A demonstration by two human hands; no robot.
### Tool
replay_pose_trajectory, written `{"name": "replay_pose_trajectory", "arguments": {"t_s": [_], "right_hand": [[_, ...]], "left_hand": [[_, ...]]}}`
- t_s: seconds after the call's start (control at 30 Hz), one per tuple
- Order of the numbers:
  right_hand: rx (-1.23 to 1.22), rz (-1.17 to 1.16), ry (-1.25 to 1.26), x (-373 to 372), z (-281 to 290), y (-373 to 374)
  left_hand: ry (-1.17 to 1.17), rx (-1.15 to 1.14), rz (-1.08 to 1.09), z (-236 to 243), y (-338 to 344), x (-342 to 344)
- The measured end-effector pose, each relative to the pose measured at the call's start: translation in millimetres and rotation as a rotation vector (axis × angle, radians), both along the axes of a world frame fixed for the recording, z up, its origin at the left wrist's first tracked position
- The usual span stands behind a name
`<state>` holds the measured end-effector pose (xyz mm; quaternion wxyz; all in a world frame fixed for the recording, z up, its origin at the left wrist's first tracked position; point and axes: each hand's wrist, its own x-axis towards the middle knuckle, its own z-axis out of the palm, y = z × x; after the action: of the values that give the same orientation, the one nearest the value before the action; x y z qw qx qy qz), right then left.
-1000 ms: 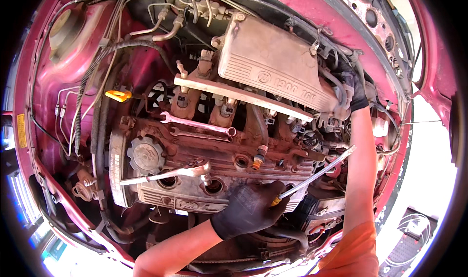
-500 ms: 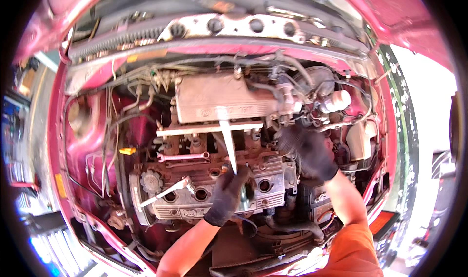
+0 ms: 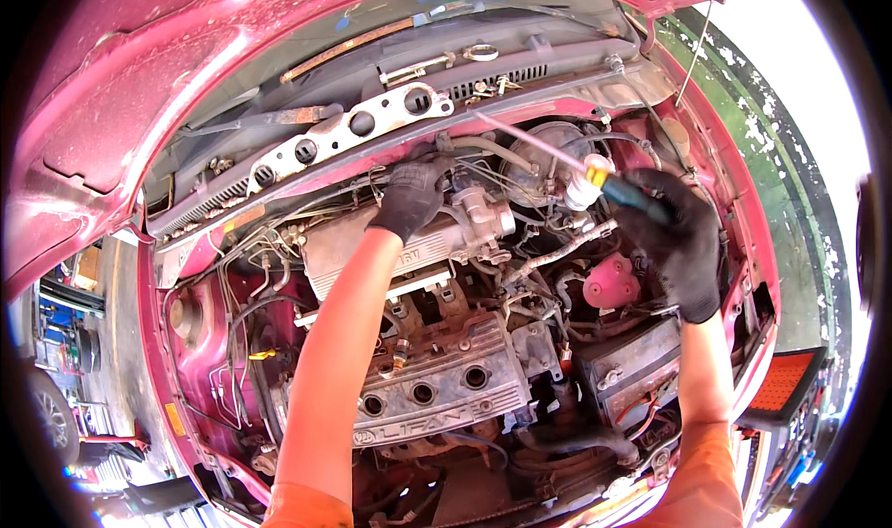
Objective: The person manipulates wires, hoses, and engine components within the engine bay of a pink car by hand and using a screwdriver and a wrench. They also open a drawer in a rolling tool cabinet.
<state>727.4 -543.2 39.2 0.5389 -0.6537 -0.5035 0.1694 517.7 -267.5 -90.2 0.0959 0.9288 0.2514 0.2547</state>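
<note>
My gloved left hand reaches to the rear of the engine, its fingers curled among hoses beside the intake cover; what they grip is unclear. In my gloved right hand is a long screwdriver with a teal and yellow handle, its shaft pointing up and left over the brake booster. Below lie the valve cover with its round openings and a red cap-like part near my right hand.
A raised red bonnet arches over the bay. A metal flange gasket rests along the cowl. The battery sits lower right. An orange-and-black object stands outside the right fender, a wheel at far left.
The screwdriver has passed from my left hand to my right, which has risen to the right side. My left hand has moved up to the rear hoses. The view has shifted.
</note>
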Motion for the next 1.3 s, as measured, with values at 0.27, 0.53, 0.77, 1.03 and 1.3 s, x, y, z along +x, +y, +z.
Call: {"name": "replay_pose_trajectory", "arguments": {"t_s": [0.27,0.53,0.77,1.03,1.3], "right_hand": [[0.083,0.077,-0.69,21,13,67],[0.029,0.274,-0.935,31,8,127],[-0.351,0.385,-0.601,41,35,172],[-0.39,0.476,-0.555,45,42,177],[-0.262,0.423,-0.523,46,24,176]], "left_hand": [[0.52,0.412,0.108,-31,7,-13],[0.058,-0.363,0.168,-27,-19,6],[-0.117,-0.642,-0.022,-49,16,12],[0.123,-0.381,0.126,-72,27,26],[0.242,-0.226,0.086,-84,29,25]]}}
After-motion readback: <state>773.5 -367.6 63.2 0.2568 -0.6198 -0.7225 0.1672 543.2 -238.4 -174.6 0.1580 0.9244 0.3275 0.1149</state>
